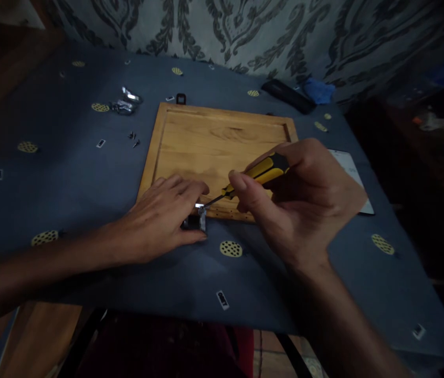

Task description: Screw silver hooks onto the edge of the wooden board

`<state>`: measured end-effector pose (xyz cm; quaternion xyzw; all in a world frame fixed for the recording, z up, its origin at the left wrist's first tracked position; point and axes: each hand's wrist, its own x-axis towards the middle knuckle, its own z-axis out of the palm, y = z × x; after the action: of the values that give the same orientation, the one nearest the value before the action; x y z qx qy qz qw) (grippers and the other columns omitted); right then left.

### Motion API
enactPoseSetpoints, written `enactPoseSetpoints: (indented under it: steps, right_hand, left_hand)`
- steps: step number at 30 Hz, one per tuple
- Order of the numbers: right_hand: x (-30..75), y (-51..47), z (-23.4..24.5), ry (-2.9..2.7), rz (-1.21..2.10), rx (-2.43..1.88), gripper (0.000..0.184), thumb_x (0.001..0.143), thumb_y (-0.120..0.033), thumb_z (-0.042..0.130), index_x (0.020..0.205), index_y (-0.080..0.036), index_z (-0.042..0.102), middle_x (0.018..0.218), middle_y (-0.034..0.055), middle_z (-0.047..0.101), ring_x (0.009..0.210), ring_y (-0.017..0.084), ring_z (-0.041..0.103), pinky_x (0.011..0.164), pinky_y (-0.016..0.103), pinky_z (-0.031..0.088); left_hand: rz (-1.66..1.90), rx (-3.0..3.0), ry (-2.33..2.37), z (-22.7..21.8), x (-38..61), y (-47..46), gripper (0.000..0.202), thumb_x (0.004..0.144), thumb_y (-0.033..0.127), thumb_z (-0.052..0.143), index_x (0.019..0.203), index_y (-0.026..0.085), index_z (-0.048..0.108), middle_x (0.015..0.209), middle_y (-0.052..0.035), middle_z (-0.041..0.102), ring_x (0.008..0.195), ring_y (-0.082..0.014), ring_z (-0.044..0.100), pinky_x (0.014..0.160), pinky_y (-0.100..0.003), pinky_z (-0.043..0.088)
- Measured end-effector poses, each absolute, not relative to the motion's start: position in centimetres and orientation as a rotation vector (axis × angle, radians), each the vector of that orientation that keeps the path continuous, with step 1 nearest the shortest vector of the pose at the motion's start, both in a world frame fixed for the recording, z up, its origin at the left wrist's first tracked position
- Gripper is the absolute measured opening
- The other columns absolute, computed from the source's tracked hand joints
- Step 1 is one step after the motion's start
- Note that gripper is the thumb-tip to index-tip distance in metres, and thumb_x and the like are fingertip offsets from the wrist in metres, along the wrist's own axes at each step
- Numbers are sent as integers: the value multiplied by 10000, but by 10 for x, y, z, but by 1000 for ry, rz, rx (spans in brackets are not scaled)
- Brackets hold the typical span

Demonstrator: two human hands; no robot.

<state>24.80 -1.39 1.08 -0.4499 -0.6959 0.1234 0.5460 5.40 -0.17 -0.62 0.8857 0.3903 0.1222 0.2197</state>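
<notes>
Screwdriver [263, 170] angled to metal fitting [202, 223]

The right hand [308, 202] gripped the handle, its long axis running down-left to the fitting at the near edge of the wooden board [214, 142]; the left hand [165, 218], nearer, pinched the fitting.

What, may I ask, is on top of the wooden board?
The left hand, holding a metal fitting, lies over the near-left of the wooden board; the right hand, with a screwdriver, is above the near right. Anything the hands cover cannot be seen.
</notes>
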Motion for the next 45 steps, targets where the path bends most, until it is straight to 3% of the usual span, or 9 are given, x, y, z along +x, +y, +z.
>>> enactPoseSetpoints:
  steps: [10, 20, 23, 28, 39, 45]
  right_hand:
    - [248, -15, 12, -1656, 295, -1027, 280, 812, -336, 851, 771, -276, 581, 684, -55, 599, 496, 131, 568, 465, 328, 448]
    - [245, -15, 11, -1625, 294, -1020, 291, 823, -294, 836, 753, -276, 554, 721, -35, 611, 509, 136, 553, 440, 323, 445]
    - [246, -16, 12, -1624, 309, -1019, 292, 821, -348, 838, 748, -286, 562, 711, -32, 620, 505, 144, 557, 429, 328, 449]
    - [248, -17, 11, -1655, 355, -1030, 281, 802, -464, 837, 767, -316, 600, 691, -26, 639, 532, 170, 580, 451, 340, 487]
    - [254, -14, 26, -1752, 718, -937, 147, 854, -362, 809, 959, -269, 766, 912, -4, 765, 736, 161, 703, 534, 270, 574]
    - [253, -14, 23, -1675, 667, -981, 180, 781, -342, 873, 789, -248, 720, 787, -33, 730, 535, 105, 606, 473, 261, 531]
  left_hand:
    - [298, 2426, 1123, -6, 54, -1, 505, 813, 312, 798, 1218, 208, 514, 1024, -42, 631, 1009, -274, 581, 867, -405, 464]
    - [314, 2415, 1105, -6, 54, 1, 460, 825, 332, 780, 1185, 217, 517, 1005, -42, 620, 1001, -276, 580, 864, -408, 460]
    - [308, 2402, 1115, -5, 55, 1, 455, 815, 318, 787, 1170, 217, 520, 1003, -46, 624, 1010, -283, 583, 866, -416, 462]
    - [309, 2415, 1107, -4, 55, 0, 448, 811, 308, 790, 1152, 217, 512, 1010, -50, 629, 1036, -296, 587, 879, -433, 469]
    - [320, 2445, 1081, -6, 54, 1, 417, 824, 319, 775, 1126, 223, 504, 1027, -56, 649, 1060, -294, 596, 873, -443, 489]
    - [327, 2448, 1080, -8, 53, 1, 400, 838, 331, 756, 1139, 222, 515, 1102, -77, 648, 1057, -296, 594, 879, -455, 491]
